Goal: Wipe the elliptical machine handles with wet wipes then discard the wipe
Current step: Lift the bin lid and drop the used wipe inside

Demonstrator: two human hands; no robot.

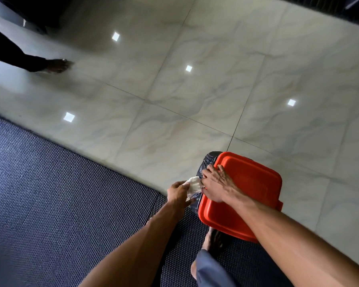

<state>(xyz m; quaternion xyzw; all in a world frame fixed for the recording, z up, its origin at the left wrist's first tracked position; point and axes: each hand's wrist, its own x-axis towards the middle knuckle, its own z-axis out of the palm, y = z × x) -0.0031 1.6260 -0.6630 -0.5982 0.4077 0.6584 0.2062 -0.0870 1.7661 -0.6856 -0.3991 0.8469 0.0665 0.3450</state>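
Here the left hand (179, 193) pinches the white wipe (194, 183) in its fingers; the wipe sticks out at their 2 o'clock, by the black bag (205, 162). The right hand (215, 186) holds the red lid (249, 183) at its edge, fingers spread.

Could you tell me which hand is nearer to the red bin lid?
Right. The right hand grips the edge of the lid; the left hand holds the wipe just beside it.
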